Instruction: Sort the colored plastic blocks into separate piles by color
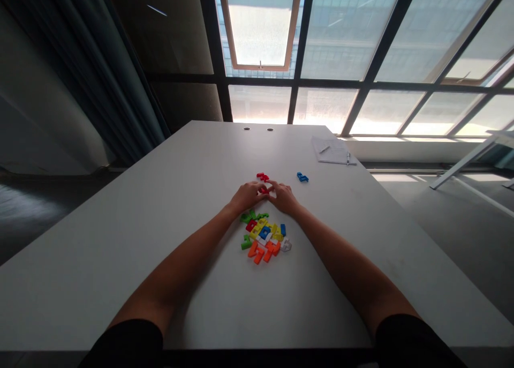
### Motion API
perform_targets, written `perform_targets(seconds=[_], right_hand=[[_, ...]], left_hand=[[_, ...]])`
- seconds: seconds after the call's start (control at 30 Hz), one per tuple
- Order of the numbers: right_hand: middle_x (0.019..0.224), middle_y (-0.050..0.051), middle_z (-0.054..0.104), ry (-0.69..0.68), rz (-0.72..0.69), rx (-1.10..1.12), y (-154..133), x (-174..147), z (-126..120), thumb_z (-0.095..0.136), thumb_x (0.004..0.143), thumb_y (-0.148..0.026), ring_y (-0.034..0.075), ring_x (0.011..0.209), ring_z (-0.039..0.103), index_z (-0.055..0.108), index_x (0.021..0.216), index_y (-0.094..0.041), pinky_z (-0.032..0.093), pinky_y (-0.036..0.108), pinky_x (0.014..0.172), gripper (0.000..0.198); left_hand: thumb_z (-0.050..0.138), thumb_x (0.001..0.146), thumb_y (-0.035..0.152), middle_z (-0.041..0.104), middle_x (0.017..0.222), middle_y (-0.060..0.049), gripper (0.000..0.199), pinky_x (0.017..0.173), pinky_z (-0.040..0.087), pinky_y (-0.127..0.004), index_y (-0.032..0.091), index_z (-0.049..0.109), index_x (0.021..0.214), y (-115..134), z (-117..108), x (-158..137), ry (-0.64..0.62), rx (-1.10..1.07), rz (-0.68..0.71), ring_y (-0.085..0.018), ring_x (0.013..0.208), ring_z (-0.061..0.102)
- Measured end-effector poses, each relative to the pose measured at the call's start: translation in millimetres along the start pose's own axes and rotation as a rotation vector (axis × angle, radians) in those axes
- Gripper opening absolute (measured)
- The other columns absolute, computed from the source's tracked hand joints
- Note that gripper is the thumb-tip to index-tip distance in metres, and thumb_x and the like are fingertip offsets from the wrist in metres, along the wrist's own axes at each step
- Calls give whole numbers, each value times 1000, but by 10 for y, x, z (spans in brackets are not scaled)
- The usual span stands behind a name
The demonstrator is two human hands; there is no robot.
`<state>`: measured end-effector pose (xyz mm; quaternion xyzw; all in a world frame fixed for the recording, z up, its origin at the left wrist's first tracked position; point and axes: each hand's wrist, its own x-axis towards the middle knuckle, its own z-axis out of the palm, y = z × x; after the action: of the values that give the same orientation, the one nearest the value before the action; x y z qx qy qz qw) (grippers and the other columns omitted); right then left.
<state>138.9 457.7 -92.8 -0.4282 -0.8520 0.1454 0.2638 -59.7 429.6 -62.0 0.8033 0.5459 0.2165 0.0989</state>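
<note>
Red plastic block | between left hand and right hand, hands together, can't tell if clamped | multicoloured block pile, blue blocks on white table

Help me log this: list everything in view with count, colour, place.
Table: one, white, centre
Block pile: one, multicoloured, central
Red pieces: several, red, beyond the pile
Blue cluster: one, blue, right of red pieces
Papers: count unclear, white, table's far right
Pens: two, colour unclear, at papers
Table holes: two, dark, far edge
Windows: several, bright, ahead
Curtain: one, dark blue, left
Floor: one, grey, both sides
Furniture: one, white, right edge
Arms: two, black-sleeved, foreground
Left hand, right hand: one each, bare, at red pieces
</note>
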Motion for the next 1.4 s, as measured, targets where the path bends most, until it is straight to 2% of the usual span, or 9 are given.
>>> perform_targets(seconds=[0.13, 0.3, 0.43, 0.83, 1.4], right_hand=[[127, 9, 76, 1, -25, 19, 10, -15, 5, 67, 97, -22, 28, 125, 64, 43, 156, -22, 40, 48, 110, 63], [111, 11, 77, 63, 93, -21, -55, -6, -24, 45, 102, -13, 23, 109, 67, 57, 139, -16, 44, 37, 101, 39], [108, 11, 75, 73, 121, -50, -71, 7, -46, 38, 105, -12, 24, 105, 66, 63, 129, -16, 45, 34, 95, 36], [113, 11, 76, -13, 130, -94, -107, 0, -64, 39, 105, -14, 26, 112, 65, 64, 131, -18, 42, 37, 101, 37], [110, 9, 77, -32, 119, -91, -91, 0, -47, 42, 104, -12, 26, 113, 63, 63, 134, -19, 42, 39, 102, 37]], left_hand=[[71, 95, 35, 79, 107, -4, 19, 83, 55, -30, 24, 80, 107, -108, -12, 57, 3, 41, -37, -21, 88, 73], [70, 93, 29, 81, 106, -5, 20, 87, 55, -30, 23, 79, 110, -201, -16, 196, 49, 65, -135, -23, 91, 74], [69, 94, 29, 81, 104, -4, 17, 86, 55, -29, 23, 78, 108, -210, 21, 295, 92, 32, -175, -22, 93, 75], [69, 94, 31, 81, 101, -7, 16, 87, 55, -32, 22, 77, 103, -231, 80, 393, 154, 65, -265, -25, 94, 75], [64, 97, 34, 80, 107, -10, 21, 90, 55, -34, 23, 78, 109, -332, 23, 536, 129, 177, -319, -27, 98, 73]])
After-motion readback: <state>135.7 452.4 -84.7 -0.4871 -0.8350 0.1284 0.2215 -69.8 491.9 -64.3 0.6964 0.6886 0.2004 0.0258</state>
